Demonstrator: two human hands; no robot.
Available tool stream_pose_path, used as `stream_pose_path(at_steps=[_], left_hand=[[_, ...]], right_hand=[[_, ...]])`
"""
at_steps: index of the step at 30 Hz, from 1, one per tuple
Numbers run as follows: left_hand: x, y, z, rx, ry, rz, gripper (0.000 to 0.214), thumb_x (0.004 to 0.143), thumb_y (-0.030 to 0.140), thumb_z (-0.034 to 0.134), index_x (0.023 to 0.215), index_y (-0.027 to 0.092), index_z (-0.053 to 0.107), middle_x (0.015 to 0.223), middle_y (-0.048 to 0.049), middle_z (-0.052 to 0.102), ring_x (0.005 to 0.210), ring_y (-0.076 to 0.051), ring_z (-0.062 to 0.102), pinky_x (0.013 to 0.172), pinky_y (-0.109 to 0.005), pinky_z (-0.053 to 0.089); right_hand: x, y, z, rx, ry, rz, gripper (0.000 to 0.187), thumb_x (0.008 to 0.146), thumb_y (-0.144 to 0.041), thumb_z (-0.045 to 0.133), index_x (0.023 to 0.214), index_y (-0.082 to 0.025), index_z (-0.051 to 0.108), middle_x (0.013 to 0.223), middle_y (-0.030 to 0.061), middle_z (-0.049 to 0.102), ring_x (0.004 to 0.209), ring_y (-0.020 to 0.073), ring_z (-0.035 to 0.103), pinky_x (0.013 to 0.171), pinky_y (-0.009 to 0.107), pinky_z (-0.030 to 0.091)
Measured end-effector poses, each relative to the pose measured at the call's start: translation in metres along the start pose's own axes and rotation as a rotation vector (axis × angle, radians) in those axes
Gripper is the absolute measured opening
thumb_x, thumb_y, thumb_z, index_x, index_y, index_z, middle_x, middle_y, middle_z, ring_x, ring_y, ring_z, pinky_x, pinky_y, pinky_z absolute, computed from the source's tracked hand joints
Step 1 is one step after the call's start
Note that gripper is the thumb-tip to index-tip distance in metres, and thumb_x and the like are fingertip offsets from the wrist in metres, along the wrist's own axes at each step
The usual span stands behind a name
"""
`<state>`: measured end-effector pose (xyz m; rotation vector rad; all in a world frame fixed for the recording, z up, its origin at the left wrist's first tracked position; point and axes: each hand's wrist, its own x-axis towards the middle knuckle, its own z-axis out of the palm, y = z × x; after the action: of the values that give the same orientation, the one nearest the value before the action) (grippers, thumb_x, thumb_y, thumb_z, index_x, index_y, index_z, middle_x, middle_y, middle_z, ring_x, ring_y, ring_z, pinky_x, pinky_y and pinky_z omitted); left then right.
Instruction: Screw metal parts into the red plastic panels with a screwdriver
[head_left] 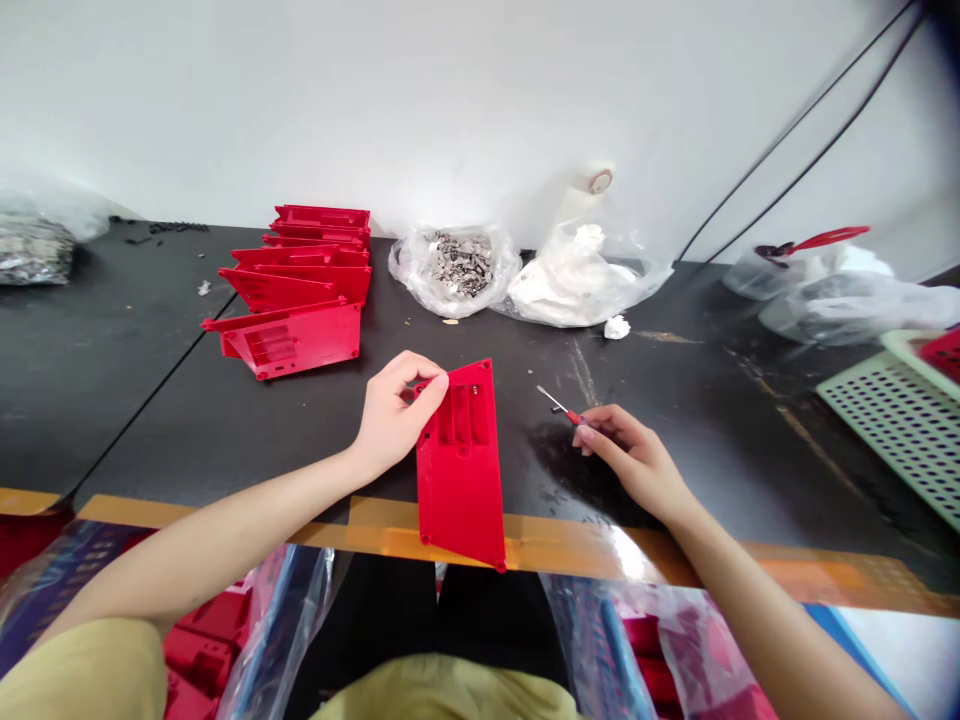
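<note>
Head view: black bench (135,340), white wall (375,100), left hand (396,412) gripping red casing (459,475), right hand (628,458) pinching screwdriver (561,407).

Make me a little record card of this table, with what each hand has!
Left hand: gripping the corner of a red plastic panel
Right hand: pinching a small red-handled screwdriver
Nearby: row of red plastic casings, clear bag of metal bits
Surface: black workbench with an orange edge strip
</note>
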<state>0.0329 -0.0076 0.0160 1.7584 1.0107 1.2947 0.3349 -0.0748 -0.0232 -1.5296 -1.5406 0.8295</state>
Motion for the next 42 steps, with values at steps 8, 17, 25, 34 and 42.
stream_pose_path(at_steps=[8,17,25,34,42], left_hand=[[0.001,-0.009,0.003,0.086,-0.039,-0.089,0.022,0.091,0.029,0.054,0.072,0.017,0.055,0.079,0.0,0.056,0.074,-0.012,0.051,0.067,-0.026,0.038],[0.001,-0.023,0.005,0.208,-0.142,-0.23,0.023,0.092,0.028,0.049,0.072,0.017,0.049,0.078,0.0019,0.048,0.072,-0.012,0.047,0.07,-0.027,0.034],[0.001,-0.022,0.005,0.268,-0.22,-0.317,0.021,0.092,0.027,0.044,0.073,0.018,0.046,0.081,0.0021,0.047,0.074,-0.012,0.048,0.072,-0.03,0.034],[-0.005,-0.014,0.002,0.295,-0.248,-0.2,0.015,0.094,0.02,0.043,0.079,0.019,0.043,0.083,0.0025,0.048,0.075,-0.011,0.046,0.07,-0.028,0.036],[-0.005,-0.014,-0.001,0.19,-0.166,0.002,0.015,0.095,0.016,0.049,0.08,0.018,0.046,0.084,0.0014,0.051,0.078,-0.009,0.048,0.069,-0.025,0.039]], right_hand=[[-0.009,-0.032,0.012,0.117,-0.015,0.092,0.035,0.09,-0.057,0.059,0.104,-0.025,0.063,0.064,-0.0032,0.048,0.058,0.012,0.044,0.053,0.024,0.036],[0.007,-0.087,0.045,0.055,-0.03,0.019,0.033,0.092,-0.048,0.058,0.107,-0.022,0.071,0.069,-0.0012,0.064,0.048,0.008,0.049,0.05,0.024,0.041],[0.03,-0.078,0.052,0.213,-0.13,0.028,0.027,0.086,-0.037,0.068,0.11,-0.025,0.074,0.09,0.0014,0.069,0.064,0.0087,0.053,0.057,0.023,0.045],[0.021,-0.062,0.057,0.399,0.125,-0.122,0.02,0.094,-0.025,0.061,0.112,-0.031,0.067,0.077,-0.0046,0.063,0.054,0.0069,0.051,0.049,0.022,0.042],[0.003,-0.057,0.053,0.252,0.181,-0.2,0.026,0.093,-0.021,0.061,0.113,-0.033,0.071,0.081,0.0004,0.069,0.061,0.0124,0.058,0.052,0.028,0.046]])
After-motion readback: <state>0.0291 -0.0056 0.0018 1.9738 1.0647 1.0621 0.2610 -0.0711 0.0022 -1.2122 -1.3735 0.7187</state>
